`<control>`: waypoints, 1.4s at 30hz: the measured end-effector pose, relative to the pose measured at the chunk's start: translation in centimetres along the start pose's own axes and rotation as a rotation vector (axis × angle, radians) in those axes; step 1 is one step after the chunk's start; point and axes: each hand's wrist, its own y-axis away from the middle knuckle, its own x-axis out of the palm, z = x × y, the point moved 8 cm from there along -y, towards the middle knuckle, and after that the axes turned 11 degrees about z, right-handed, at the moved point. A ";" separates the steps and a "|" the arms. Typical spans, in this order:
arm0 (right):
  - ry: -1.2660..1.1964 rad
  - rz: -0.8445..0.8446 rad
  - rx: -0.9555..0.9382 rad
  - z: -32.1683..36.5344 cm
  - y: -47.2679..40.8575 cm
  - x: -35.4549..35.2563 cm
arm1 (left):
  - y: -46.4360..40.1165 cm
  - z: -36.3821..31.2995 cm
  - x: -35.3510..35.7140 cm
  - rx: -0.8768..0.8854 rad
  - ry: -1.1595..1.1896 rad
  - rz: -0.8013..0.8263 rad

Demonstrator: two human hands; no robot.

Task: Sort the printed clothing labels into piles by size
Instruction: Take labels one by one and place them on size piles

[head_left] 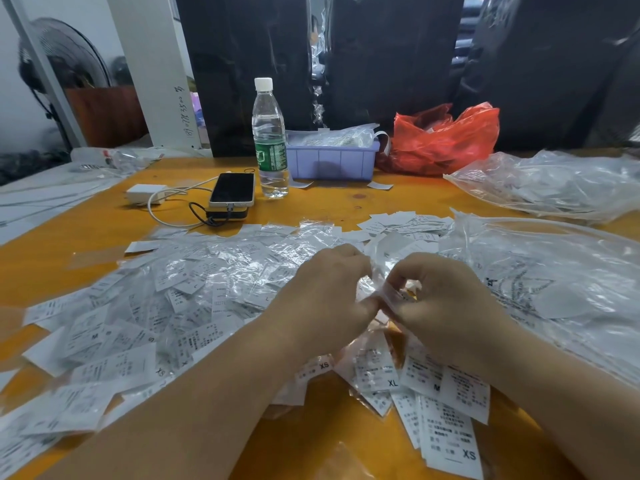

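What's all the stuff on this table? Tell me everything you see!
labels: many, white with black print, heaped across the near table
small clear bag: one, pinched between both hands
table: one, orange
bottle: one, clear with green wrap and white cap, upright at the back
phone: one, dark screen, left of the bottle
charger: one, white with cable, left of the phone
tray: one, purple, behind the bottle, holding labels
red bag: one, right of the tray
big clear bags: several, right side
fan: one, black, far left
left hand: pinching the small clear bag
right hand: pinching it too
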 end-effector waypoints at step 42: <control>-0.782 0.193 -0.145 4.3 0.1 -0.1 | 2.6 -1.3 -10.9 0.141 0.474 -0.340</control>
